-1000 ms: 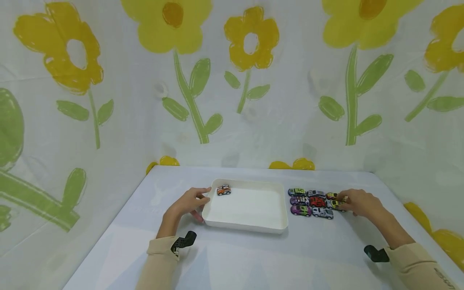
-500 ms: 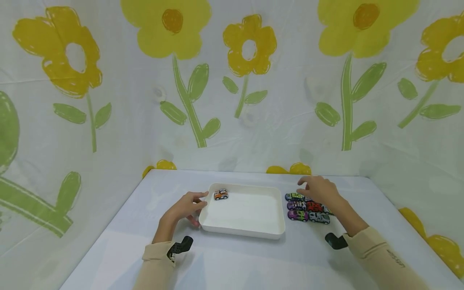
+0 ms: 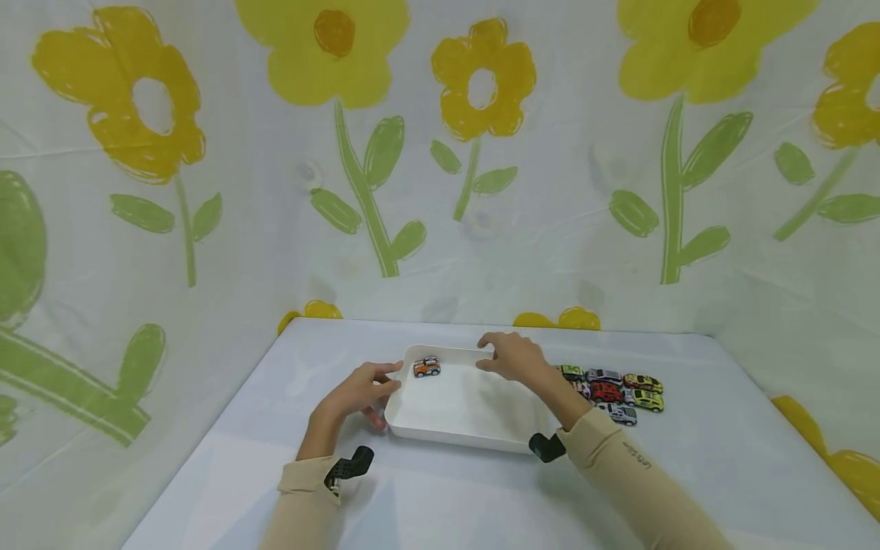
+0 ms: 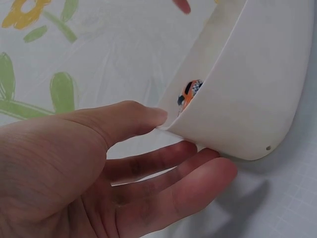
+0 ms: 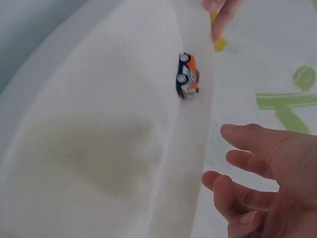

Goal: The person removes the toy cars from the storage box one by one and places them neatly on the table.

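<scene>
A shallow white tray (image 3: 467,438) lies on the table with one orange toy car (image 3: 426,367) in its far left corner. My left hand (image 3: 363,391) holds the tray's left end. In the left wrist view its thumb (image 4: 156,116) is on the rim and the fingers lie against the outer wall. Over the tray's far right part is my right hand (image 3: 516,357), its fingers spread loosely with nothing between them, as the right wrist view also shows. Several toy cars (image 3: 606,393) sit in close rows right of the tray, partly hidden by the right forearm.
The white table (image 3: 440,496) extends around the tray. Behind and beside it hangs a pale curtain (image 3: 550,229) printed with yellow flowers.
My right hand has moved left, from the far right toy cars across the group to above the tray, carrying nothing. The left hand stays at the tray's left end.
</scene>
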